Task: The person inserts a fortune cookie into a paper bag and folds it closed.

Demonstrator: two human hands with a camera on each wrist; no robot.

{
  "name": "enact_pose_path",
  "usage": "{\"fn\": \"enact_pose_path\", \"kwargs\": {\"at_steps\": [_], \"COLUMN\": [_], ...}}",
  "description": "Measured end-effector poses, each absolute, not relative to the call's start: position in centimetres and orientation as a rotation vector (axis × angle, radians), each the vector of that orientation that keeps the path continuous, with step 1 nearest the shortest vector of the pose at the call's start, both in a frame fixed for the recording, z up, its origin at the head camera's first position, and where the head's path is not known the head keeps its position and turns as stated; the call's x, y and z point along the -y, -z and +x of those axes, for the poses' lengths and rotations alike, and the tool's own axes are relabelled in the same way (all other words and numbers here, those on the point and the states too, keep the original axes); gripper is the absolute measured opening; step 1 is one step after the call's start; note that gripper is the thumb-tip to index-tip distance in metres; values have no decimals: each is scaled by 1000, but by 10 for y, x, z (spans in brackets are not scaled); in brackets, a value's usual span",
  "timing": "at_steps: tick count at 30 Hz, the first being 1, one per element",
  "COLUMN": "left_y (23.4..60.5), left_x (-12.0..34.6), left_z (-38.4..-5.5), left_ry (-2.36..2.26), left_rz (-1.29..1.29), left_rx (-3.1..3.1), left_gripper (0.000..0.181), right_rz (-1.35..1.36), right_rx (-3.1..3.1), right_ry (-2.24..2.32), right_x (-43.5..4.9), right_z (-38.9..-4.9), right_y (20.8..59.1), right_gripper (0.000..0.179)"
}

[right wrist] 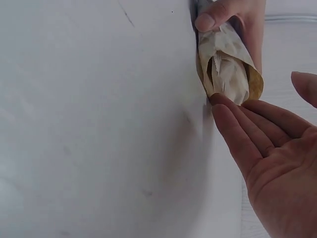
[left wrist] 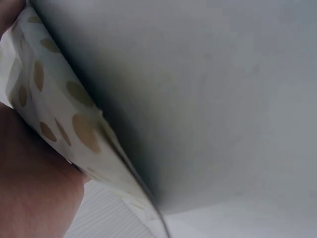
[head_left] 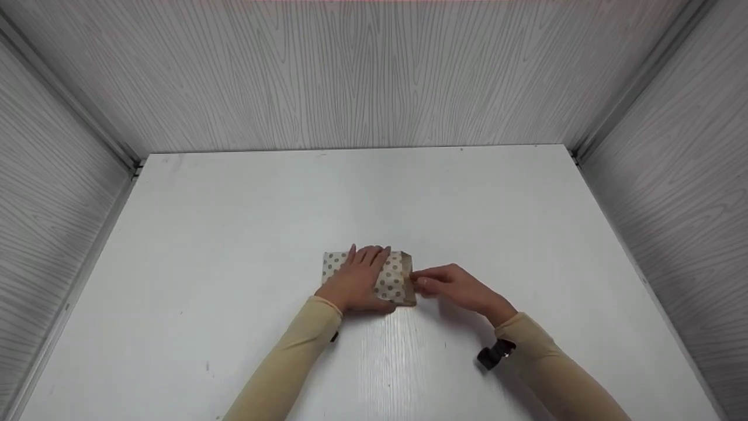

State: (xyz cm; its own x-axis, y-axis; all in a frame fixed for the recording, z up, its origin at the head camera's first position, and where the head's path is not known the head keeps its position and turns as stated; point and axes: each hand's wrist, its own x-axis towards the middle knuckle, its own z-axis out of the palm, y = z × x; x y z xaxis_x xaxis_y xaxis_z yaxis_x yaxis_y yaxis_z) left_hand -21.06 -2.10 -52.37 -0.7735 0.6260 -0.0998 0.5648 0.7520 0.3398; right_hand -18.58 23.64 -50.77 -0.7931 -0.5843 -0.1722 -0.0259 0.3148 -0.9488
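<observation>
Head view: dotted bag, mid-frame, is pressed under spread left hand; right end touched by straight-fingered right hand.

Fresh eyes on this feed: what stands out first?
First, the brown-dotted white paper bag near the middle of the flat white table, its open end facing the right hand. The left hand lies over it. Then the black device beside the beige right sleeve.
</observation>
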Motion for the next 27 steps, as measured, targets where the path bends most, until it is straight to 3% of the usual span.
{"fn": "enact_pose_path", "kwargs": {"at_steps": [27], "left_y": [520], "left_x": [21], "left_z": [-208], "left_ry": [-394], "left_rz": [942], "left_rx": [-2776], "left_gripper": [111], "right_rz": [-607], "right_rx": [-2021], "right_ry": [1476], "right_x": [-235], "right_z": [-191], "right_y": [520], "right_gripper": [45]}}
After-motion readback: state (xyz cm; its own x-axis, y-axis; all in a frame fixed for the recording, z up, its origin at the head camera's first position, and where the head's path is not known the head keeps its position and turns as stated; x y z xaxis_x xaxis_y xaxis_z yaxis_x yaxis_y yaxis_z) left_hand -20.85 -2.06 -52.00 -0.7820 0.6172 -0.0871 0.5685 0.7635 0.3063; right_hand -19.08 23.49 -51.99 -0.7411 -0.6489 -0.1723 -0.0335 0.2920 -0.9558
